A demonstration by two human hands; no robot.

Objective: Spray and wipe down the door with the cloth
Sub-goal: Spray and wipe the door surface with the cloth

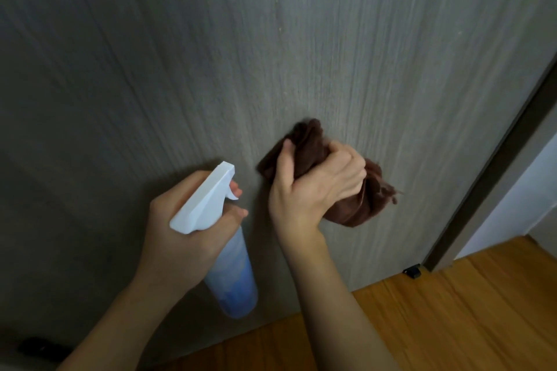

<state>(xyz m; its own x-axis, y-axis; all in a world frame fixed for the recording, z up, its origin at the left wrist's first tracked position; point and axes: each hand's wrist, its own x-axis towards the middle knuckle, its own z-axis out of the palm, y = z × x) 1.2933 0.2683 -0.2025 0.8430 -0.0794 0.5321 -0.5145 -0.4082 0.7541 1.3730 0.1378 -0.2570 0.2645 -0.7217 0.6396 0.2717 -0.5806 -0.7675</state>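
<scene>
Head view, looking down a grey wood-grain door (180, 69) that fills most of the frame. Right hand (313, 184) low on the door's right half, fingers curled tight round a bunched dark brown microfibre cloth (355, 205), thumb laid flat along its left fold. Cloth pressed against the door face, a crumpled peak above the knuckles, a frayed corner sticking out to the right. Left hand (187, 220) just beside and slightly lower, wrapped round the neck of a translucent blue-tinted plastic spray bottle with a white trigger head (208, 199); nozzle aimed up and toward the door, one fingertip showing past the trigger, bottle body hanging down below the palm, close to the door but contact not clear. Honey-coloured wooden floor (452, 310) at lower right. Dark door frame (494, 166) running diagonally along the door's right edge, small black door stop (412, 271) at its foot. Pale white wall (518, 199) beyond the frame.
</scene>
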